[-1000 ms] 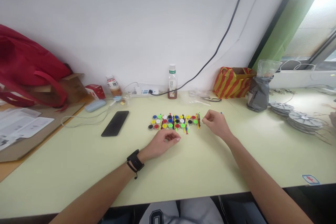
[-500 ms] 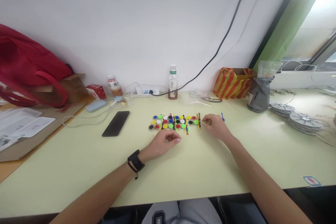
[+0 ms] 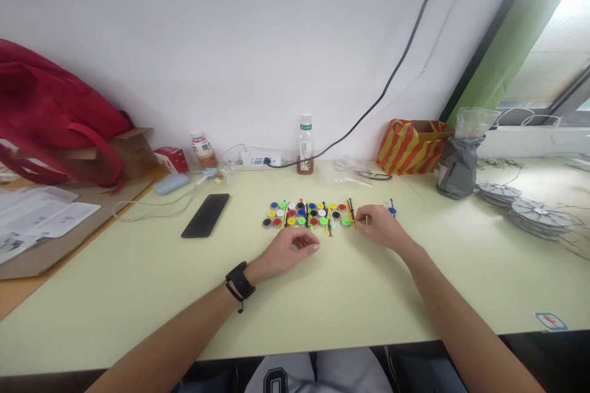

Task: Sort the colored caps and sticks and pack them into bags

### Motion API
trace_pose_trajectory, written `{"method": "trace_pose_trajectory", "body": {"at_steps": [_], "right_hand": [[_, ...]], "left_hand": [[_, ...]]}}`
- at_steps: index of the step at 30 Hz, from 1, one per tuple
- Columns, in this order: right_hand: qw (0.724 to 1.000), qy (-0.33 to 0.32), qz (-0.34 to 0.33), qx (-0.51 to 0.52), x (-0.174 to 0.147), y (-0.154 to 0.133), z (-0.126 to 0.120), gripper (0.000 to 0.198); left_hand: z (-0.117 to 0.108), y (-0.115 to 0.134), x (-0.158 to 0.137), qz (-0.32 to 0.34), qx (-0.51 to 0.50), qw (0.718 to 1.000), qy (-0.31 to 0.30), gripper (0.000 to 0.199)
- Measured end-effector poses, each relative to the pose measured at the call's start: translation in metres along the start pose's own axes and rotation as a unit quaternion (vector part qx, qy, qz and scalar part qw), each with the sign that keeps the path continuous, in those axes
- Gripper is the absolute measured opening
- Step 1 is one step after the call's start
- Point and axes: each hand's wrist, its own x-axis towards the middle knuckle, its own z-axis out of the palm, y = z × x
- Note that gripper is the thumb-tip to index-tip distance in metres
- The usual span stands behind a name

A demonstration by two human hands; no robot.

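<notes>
My right hand [image 3: 381, 225] is pinched on a thin yellow-green plastic stick whose tip points left at a green disc [image 3: 345, 222]. Close beside its fingers stands a slanted row of thin yellow, red and black sticks [image 3: 351, 214]. Small round discs in blue, red, white, yellow, black and green, such as this yellow disc [image 3: 291, 221], lie in rows with coloured arrow-like sticks [image 3: 329, 227] between them. My left hand [image 3: 288, 252] rests on the table just below the discs, fingers loosely curled with a gap to the thumb, holding nothing visible.
A blue stick [image 3: 392, 209] lies right of my right hand. On the table [image 3: 332, 313] are a black phone [image 3: 205, 215], a drink bottle [image 3: 305, 146] and glasses [image 3: 378, 176]. Stacked grey reels [image 3: 539, 218] and a striped bag [image 3: 410, 147] stand at the right.
The green disc beside my right fingers has shifted slightly toward me, apart from the black disc. My right hand has moved slightly nearer; the left stays almost still.
</notes>
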Motion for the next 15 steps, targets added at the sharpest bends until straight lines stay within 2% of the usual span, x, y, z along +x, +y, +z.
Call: {"method": "trace_pose_trajectory", "body": {"at_steps": [4,8,11,13,15], "right_hand": [[0.994,-0.079,-0.05,0.055,-0.009,-0.019,-0.001,0.009],[0.965,-0.171,-0.102,0.169,-0.017,-0.044,0.009,0.009],[0.938,-0.22,-0.117,0.24,-0.02,-0.056,0.014,0.007],[0.927,-0.229,-0.107,0.276,-0.02,-0.057,0.014,0.008],[0.919,-0.224,-0.082,0.314,-0.02,-0.056,0.012,0.013]], "left_hand": [[0.0,0.003,-0.003,-0.003,-0.014,1.0,-0.01,0.034],[-0.001,0.006,-0.004,0.027,0.042,0.999,-0.018,0.045],[-0.001,0.007,-0.004,0.056,0.054,0.996,-0.04,0.03],[-0.001,0.006,-0.004,0.057,0.051,0.996,-0.037,0.023],[0.0,0.006,-0.004,0.041,0.046,0.998,-0.024,0.024]]}}
